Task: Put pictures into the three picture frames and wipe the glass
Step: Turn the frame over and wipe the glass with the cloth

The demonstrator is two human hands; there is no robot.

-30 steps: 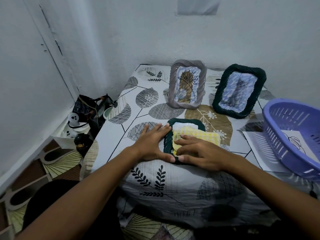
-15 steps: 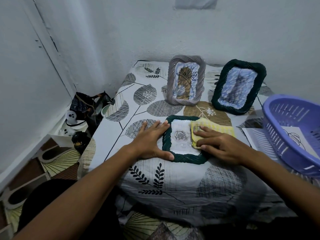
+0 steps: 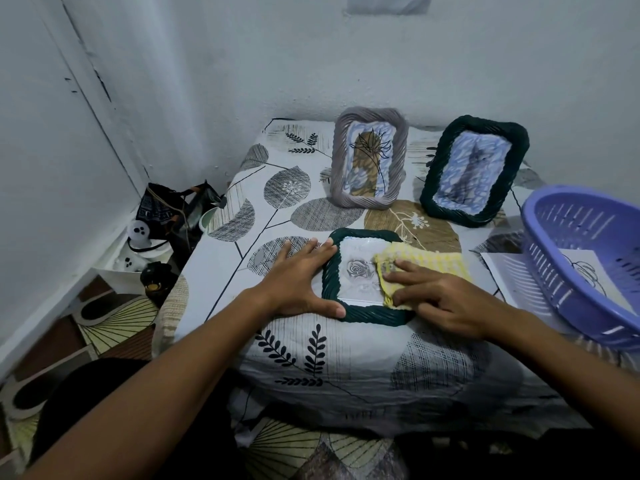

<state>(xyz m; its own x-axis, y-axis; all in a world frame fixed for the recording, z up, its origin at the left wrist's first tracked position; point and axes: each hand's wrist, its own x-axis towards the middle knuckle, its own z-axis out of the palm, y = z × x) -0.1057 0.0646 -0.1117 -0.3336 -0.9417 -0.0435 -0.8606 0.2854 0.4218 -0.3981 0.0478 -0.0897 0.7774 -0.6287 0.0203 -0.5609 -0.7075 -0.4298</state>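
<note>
A bench [image 3: 346, 362] under a leaf-print cover fills a white-walled corner. The flat frame [image 3: 360, 313] lies at its near middle. Left hand [image 3: 298, 285] presses beside the frame, fingers straight; right hand [image 3: 440, 299] presses a cloth [image 3: 426, 265] on its glass, fingers extended. Behind stand a grey frame [image 3: 369, 161] and dark frame [image 3: 474, 171]; right, a basket [image 3: 585, 271] on paper [image 3: 509, 275].

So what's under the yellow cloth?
The yellow cloth covers the right part of the flat frame and its glass; the right hand presses it. A rose picture shows beside it.
</note>
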